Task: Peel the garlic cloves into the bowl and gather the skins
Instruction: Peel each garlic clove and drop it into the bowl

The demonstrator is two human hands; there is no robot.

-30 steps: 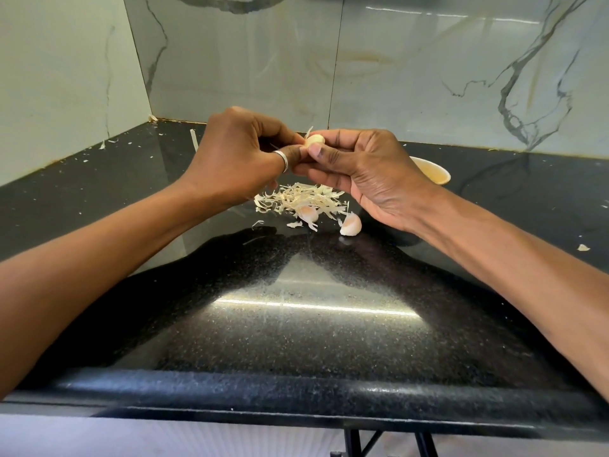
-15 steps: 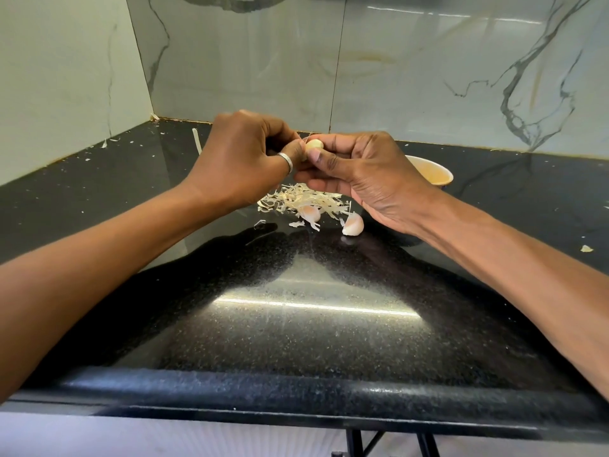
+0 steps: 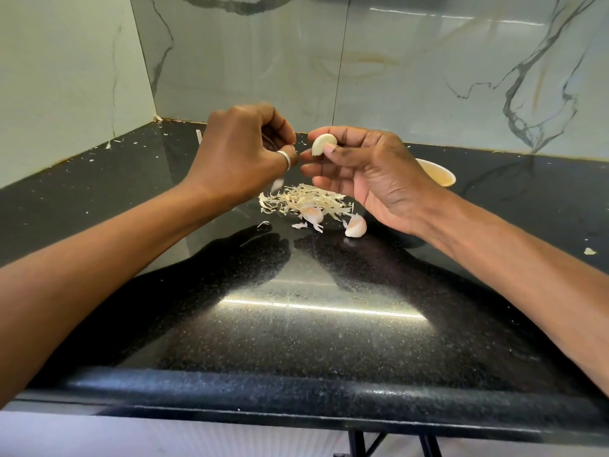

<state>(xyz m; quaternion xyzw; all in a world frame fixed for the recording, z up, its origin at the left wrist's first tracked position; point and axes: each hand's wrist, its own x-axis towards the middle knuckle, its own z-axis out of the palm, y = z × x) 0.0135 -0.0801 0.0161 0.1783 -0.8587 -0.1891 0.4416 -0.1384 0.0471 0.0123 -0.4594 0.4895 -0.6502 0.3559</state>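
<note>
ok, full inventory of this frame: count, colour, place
speckled stone countertop: 1, black, foreground
marble wall tiles: several, grey-veined white, behind
pile of papery garlic skins: 1, pale tan, mid-countertop
unpeeled garlic cloves: 2, pinkish-white, pile's near edge
round bowl: 1, cream, behind right hand
peeled garlic clove: 1, cream, pinched by right hand
metal ring: 1, silver, on left hand
left hand: 1, fingers curled, above pile
right hand: 1, holds clove

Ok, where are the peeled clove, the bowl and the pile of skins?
peeled clove (image 3: 323, 142), head view, its bare curved back.
bowl (image 3: 440, 174), head view, inner wall by the rim.
pile of skins (image 3: 303, 201), head view, middle of heap.
</note>
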